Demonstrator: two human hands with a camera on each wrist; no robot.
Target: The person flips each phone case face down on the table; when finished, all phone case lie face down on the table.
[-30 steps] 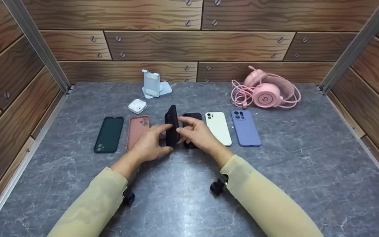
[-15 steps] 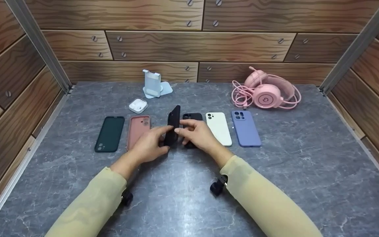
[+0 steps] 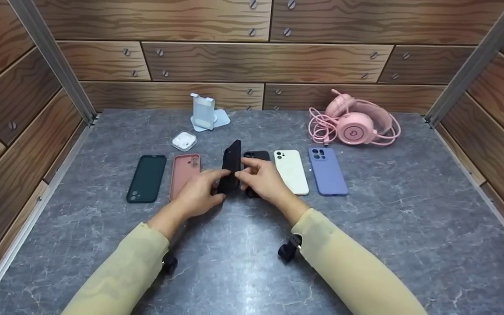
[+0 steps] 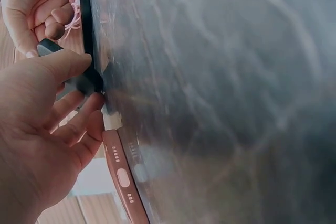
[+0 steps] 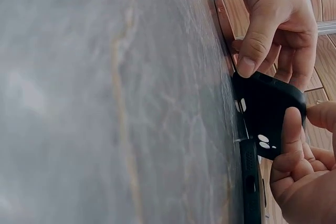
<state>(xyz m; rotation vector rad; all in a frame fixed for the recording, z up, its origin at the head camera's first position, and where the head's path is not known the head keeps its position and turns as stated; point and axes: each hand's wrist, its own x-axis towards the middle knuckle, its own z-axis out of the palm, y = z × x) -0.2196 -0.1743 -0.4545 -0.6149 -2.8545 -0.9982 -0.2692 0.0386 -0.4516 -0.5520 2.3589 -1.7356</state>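
A black phone case (image 3: 231,157) with camera cutouts stands tilted up on its edge at the middle of the row. My left hand (image 3: 197,191) grips its near lower part, thumb on one side and fingers on the other. My right hand (image 3: 266,178) pinches its right edge between thumb and index finger. In the right wrist view, the camera holes of the black case (image 5: 268,111) show near my right thumb. Just right of it, a second black case (image 3: 256,155) lies flat, partly hidden by my right hand. A pink case (image 3: 184,175) lies beside my left hand.
A dark green case (image 3: 147,178) lies far left; a white case (image 3: 291,173) and a purple case (image 3: 328,173) lie right. Behind are a white earphone box (image 3: 184,141), a pale blue phone stand (image 3: 204,113) and a pink headset (image 3: 355,124) with coiled cable.
The black case has tilted slightly to the right, showing more of its left face. Both hands stay on it in nearly the same places.
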